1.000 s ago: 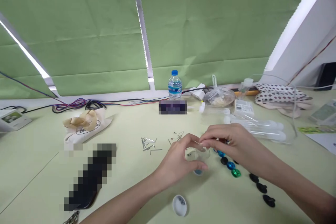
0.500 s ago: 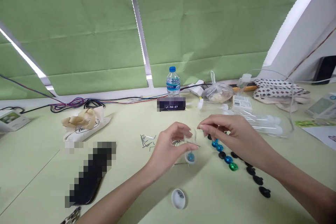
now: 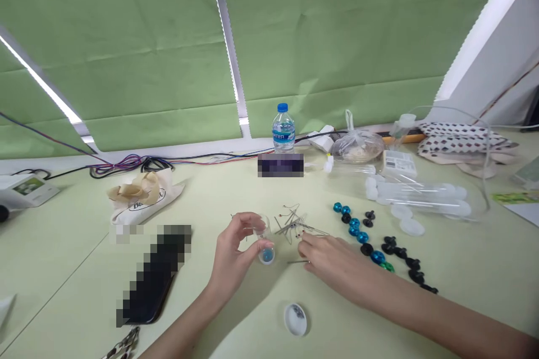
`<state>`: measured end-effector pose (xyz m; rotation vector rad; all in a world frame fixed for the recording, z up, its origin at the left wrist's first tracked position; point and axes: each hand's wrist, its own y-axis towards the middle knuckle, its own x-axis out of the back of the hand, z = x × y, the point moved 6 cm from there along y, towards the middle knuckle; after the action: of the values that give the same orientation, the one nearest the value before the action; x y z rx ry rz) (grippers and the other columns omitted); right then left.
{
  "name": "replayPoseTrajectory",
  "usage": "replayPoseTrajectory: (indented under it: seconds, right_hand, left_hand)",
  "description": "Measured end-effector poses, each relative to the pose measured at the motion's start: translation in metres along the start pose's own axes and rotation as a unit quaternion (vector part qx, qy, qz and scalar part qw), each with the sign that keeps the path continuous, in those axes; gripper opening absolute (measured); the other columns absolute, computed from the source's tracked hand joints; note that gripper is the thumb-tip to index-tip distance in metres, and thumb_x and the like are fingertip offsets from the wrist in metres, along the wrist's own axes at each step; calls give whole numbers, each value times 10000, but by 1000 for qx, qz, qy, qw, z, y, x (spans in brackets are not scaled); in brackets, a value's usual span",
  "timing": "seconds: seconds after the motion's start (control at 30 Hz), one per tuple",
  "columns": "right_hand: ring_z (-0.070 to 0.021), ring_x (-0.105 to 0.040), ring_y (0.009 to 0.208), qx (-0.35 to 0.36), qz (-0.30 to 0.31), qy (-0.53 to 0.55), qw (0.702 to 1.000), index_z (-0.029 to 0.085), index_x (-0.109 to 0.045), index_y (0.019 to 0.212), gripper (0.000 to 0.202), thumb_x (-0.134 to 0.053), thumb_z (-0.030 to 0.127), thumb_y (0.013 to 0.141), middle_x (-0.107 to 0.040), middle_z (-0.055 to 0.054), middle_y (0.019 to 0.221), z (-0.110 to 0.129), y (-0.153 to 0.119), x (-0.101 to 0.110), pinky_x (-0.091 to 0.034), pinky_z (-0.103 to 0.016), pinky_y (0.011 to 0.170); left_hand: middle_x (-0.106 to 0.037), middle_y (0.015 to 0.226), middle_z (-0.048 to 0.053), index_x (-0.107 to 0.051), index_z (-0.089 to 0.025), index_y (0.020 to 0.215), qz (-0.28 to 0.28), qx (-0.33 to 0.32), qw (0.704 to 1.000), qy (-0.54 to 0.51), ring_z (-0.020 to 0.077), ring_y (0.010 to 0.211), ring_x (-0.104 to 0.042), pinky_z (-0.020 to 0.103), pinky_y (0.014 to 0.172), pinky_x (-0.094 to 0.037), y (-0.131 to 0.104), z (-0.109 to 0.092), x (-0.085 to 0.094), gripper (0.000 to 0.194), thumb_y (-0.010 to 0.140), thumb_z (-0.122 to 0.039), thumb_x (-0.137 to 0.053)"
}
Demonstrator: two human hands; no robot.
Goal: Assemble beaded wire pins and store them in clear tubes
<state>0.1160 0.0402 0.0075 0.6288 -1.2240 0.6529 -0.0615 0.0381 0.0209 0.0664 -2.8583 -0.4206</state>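
Head view: left hand [image 3: 236, 251] pinches tube [image 3: 264, 231], best held steady; right hand [image 3: 330, 258], three o'clock, bunches beside pins [image 3: 293, 225], grip unclear.

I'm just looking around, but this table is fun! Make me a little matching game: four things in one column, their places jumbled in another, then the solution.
Things:
1. bottle with a blue cap
2. clear container
3. small white dish
4. thin metal pieces

Places:
A. in the left hand
B. by the fingertips of the right hand
C. standing before the green blind
D. lowest of the four in the picture

Pairs: 1-C, 2-A, 3-D, 4-B
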Motion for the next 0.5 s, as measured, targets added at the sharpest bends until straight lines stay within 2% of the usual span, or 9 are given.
replayPoseTrajectory:
  seconds: [0.17, 0.3, 0.43, 0.5]
  right_hand:
    - [-181, -556, 653, 10, 25, -83, 996, 176, -550, 811, 283, -413, -65, 753, -596, -48, 833, 1, -2, -8, -343, -292, 538]
    - [-187, -583, 651, 2, 45, -90, 995, 178, -556, 785, 222, -460, -22, 772, -617, -37, 808, -2, 3, -4, -326, -290, 514]
    - [-229, -628, 781, -43, 52, -83, 994, 176, -580, 853, 86, -500, 148, 864, -655, -61, 883, -19, 7, 23, -364, -292, 569]
    - [-245, -627, 744, -96, 44, -88, 990, 169, -567, 899, 144, -458, 262, 908, -658, -87, 886, -39, 6, 44, -346, -289, 537]
  left_hand:
    - [-602, 906, 30, -529, -205, 944, 19, 8, 999, -32, 178, 878, -581, 319, 822, -472, 1, 5, 3, 255, 749, -234, -691]
    - [-605, 995, 33, -526, -220, 978, 66, 17, 998, 2, 180, 922, -571, 321, 853, -447, 0, 9, -3, 310, 730, -232, -712]
    - [-605, 1098, 48, -508, -236, 1071, 115, 56, 990, 56, 209, 1020, -553, 349, 887, -421, -3, 23, -14, 428, 703, -243, -727]
    - [-613, 1099, 59, -493, -233, 1091, 124, 88, 987, 50, 214, 1011, -565, 347, 844, -441, -6, 30, -18, 395, 745, -257, -681]
